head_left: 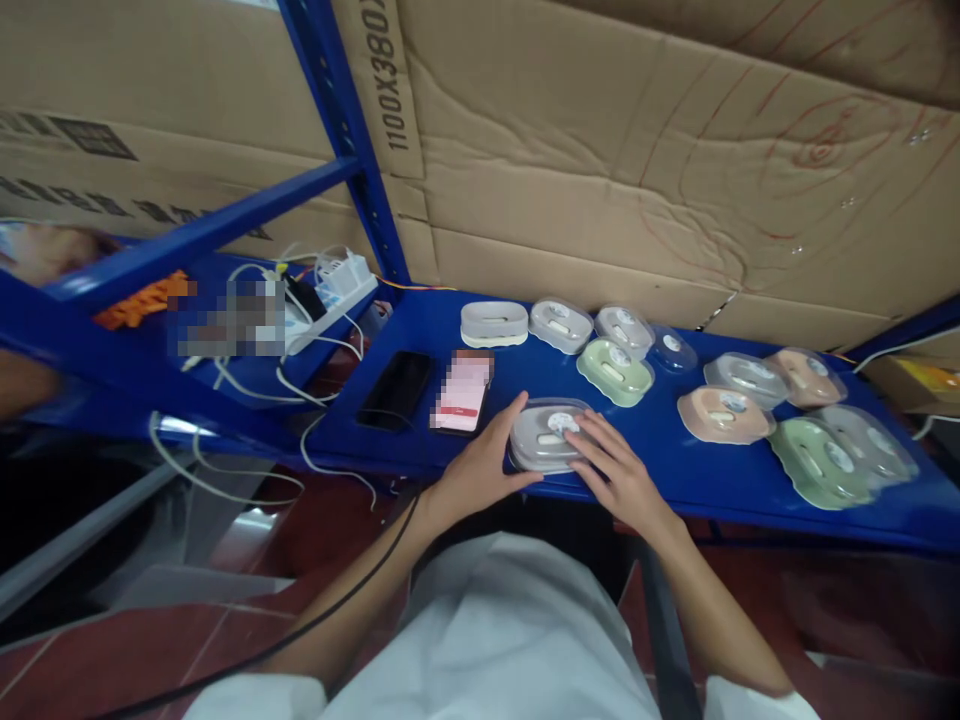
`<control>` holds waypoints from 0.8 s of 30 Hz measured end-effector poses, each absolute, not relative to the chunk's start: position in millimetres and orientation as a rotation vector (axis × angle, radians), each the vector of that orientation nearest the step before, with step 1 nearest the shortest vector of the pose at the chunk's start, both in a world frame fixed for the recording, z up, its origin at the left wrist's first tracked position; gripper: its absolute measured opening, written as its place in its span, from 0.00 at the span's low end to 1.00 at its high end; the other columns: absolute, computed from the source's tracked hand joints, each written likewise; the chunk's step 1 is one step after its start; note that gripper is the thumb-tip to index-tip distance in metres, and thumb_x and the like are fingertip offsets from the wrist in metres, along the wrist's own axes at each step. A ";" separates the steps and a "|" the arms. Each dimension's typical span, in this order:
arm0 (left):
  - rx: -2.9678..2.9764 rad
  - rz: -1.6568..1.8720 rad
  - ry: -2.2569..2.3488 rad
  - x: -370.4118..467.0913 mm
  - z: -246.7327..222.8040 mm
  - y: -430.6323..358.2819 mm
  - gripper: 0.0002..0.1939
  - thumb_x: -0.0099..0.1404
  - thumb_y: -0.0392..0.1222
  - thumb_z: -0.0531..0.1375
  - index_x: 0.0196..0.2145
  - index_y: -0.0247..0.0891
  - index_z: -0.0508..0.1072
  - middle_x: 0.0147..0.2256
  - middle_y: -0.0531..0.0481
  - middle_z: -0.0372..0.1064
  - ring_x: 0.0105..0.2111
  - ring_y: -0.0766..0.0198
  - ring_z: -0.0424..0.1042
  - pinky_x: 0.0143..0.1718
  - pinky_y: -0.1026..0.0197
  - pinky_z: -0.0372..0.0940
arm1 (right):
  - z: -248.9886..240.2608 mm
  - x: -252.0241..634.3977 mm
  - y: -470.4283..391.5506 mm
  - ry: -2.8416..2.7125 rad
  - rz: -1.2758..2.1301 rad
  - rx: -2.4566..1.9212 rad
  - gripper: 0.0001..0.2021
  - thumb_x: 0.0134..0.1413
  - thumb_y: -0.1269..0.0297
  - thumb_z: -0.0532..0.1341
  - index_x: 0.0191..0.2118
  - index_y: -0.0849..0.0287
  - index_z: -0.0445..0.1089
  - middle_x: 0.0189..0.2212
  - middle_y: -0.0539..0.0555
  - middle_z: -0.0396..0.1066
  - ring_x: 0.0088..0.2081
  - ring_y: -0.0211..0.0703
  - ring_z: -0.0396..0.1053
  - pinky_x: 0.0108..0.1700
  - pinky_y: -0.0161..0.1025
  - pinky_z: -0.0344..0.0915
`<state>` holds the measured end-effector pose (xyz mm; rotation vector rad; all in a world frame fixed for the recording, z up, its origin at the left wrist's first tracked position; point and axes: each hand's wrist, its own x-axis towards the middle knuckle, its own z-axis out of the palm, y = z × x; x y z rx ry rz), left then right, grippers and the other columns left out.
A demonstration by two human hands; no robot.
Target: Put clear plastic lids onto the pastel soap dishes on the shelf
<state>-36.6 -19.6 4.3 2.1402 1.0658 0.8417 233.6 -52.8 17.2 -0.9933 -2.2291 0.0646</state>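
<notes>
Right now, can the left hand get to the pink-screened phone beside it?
Probably yes: the left hand rests on the grey case, and the phone lies just left of it on the blue shelf, nothing between.

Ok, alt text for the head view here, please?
Both hands rest on a grey lidded case at a blue shelf's front edge: left hand at its side, right hand on top. Similar pastel cases and two phones lie around.
</notes>
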 end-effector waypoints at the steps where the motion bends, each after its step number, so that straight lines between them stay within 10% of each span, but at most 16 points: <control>1: 2.128 0.846 1.066 -36.7 3.8 -19.0 0.62 0.63 0.44 0.75 0.78 0.52 0.37 0.77 0.37 0.48 0.75 0.46 0.55 0.73 0.42 0.57 | 17.1 234.2 -51.3 -2.237 0.084 -0.981 0.32 0.72 0.67 0.62 0.76 0.42 0.57 0.71 0.55 0.64 0.73 0.56 0.59 0.72 0.63 0.64; 24: 2.238 0.827 1.022 -35.2 7.9 -19.0 0.48 0.68 0.44 0.71 0.76 0.51 0.49 0.73 0.41 0.57 0.73 0.48 0.60 0.72 0.44 0.61 | 23.5 252.8 -55.6 -2.356 0.021 -1.006 0.36 0.68 0.69 0.67 0.75 0.44 0.57 0.69 0.53 0.67 0.72 0.53 0.62 0.72 0.55 0.67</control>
